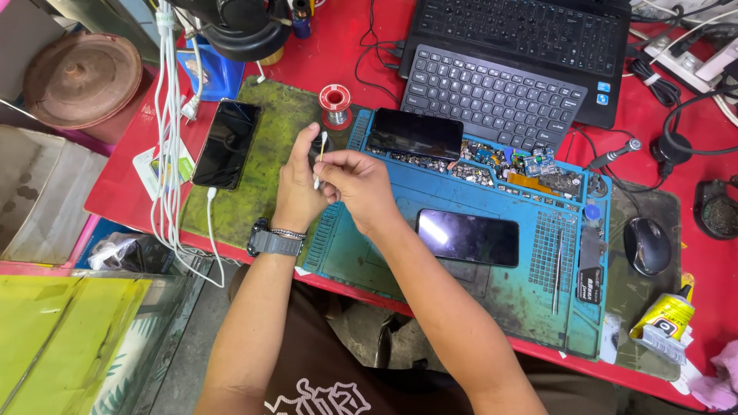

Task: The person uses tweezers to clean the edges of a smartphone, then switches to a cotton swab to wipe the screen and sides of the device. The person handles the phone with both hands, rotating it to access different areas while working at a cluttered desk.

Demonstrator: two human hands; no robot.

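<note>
I see my right hand (355,181) pinching a white cotton swab (320,157) against something small and dark gripped in my left hand (298,184), above the green mat (261,177); cleaning looks underway, three phones untouched.

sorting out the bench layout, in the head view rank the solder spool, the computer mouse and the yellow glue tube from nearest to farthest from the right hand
Measured from the right hand, which holds a cotton swab:
1. Solder spool, red, just above the hands at the edge of the blue mat.
2. Computer mouse, black, far off to the right side.
3. Yellow glue tube, farthest, at the lower right near the table's front edge.
</note>
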